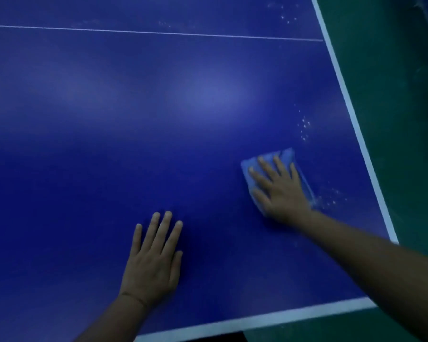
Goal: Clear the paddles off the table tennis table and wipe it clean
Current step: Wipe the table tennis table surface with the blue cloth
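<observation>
Both hands lie flat, fingers straight: my right hand (281, 191) presses the cloth (286, 155) near the desk's (109, 119) right edge, my left hand (153, 260) rests bare near its front edge.

A dark green floor (393, 99) fills the right side of the view and runs on along the lower right edge. It looks smooth and matte, with faint scuffs and pale marks towards the upper right corner. The light is dim, and soft overhead glare shows as two pale patches.
</observation>
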Available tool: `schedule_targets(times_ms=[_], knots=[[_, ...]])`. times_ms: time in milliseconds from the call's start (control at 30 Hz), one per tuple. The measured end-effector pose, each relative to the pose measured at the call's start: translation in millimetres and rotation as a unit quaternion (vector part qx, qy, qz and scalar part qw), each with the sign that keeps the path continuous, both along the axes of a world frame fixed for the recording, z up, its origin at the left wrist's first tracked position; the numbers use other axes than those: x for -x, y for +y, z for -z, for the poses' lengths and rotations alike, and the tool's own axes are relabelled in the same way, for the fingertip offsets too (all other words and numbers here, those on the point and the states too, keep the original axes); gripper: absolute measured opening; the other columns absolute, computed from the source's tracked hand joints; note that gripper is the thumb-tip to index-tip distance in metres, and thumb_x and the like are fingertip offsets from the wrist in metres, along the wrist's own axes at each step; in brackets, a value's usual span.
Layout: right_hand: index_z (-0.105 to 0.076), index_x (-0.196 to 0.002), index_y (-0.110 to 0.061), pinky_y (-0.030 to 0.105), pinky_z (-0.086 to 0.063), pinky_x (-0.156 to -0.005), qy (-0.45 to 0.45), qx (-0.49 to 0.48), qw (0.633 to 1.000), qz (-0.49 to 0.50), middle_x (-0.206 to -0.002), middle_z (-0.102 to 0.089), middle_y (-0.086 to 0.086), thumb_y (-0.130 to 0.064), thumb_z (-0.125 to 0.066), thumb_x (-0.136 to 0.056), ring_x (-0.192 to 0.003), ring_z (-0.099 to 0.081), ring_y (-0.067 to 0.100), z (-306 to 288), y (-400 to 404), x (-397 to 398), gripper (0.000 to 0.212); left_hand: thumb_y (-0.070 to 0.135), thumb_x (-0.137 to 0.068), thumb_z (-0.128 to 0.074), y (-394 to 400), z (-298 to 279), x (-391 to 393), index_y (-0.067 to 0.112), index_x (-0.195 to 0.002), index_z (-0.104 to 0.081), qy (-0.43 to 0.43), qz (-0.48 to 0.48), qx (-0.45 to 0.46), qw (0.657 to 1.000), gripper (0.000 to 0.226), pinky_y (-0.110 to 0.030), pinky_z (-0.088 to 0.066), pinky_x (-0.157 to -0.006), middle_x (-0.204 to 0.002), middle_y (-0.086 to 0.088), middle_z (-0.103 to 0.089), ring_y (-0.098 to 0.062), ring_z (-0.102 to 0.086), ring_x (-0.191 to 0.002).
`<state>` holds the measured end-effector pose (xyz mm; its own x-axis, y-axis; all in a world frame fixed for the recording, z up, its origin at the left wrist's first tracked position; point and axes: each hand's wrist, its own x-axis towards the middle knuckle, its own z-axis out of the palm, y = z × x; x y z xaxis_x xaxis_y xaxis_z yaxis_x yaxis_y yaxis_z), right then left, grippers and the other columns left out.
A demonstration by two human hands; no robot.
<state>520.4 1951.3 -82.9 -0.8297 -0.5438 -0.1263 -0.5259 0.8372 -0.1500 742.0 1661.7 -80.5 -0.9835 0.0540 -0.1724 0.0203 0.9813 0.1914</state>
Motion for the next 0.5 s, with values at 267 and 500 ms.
schedule_targets(times_ms=[267,500], knots=[[-0.026,-0.158,-0.037,0.064,-0.007,-0.12,0.0,0.01,0.997,0.077,-0.168,-0.013,-0.004,-0.056,-0.026,-0.101,-0.155,-0.004,0.031,-4,-7,-104,0.06,0.046,-0.104,-0.013,37,-5,-60,0.012,-0.152,-0.037,-0.016,0.008,-0.009,1.0,0.064,-0.058,-0.01,-0.121,-0.163,-0.015,-0.024,-0.034,-0.017,-0.152],[-0.014,-0.158,-0.043,0.064,-0.009,-0.119,-0.033,-0.028,0.999,-0.016,-0.169,-0.004,-0.008,-0.06,-0.018,-0.103,-0.156,0.0,0.028,-2,45,-184,0.058,0.046,-0.101,-0.023,39,-1,-66,0.01,-0.153,-0.037,-0.013,0.015,-0.007,1.0,0.064,-0.056,-0.008,-0.122,-0.163,-0.015,-0.025,-0.033,-0.015,-0.153]])
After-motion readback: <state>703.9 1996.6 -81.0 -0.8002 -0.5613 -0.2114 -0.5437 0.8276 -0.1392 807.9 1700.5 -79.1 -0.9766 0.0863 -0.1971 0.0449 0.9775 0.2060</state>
